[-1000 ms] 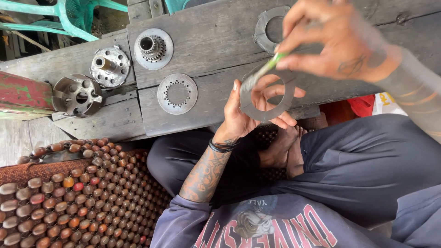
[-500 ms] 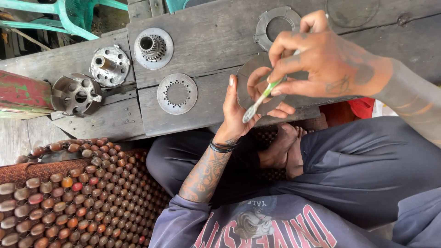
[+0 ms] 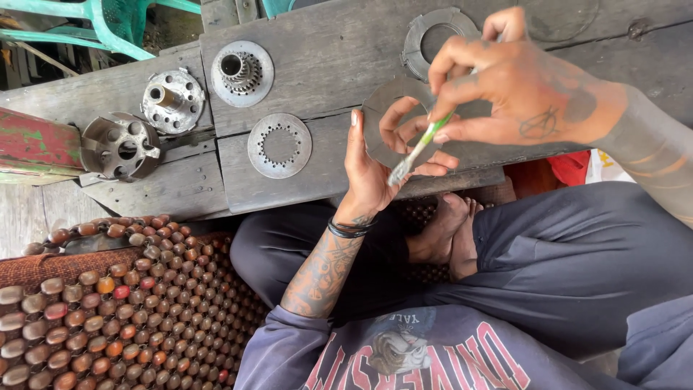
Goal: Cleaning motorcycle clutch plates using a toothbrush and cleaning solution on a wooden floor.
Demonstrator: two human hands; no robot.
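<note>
My left hand grips the friction ring; right hand pinches the toothbrush (bristles down). Brushing underway; toothed steel disc lies untouched.

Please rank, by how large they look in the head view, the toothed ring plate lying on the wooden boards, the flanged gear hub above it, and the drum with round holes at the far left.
1. Drum with round holes, slightly the largest.
2. Toothed ring plate and flanged gear hub look about alike; I cannot rank them.
</note>
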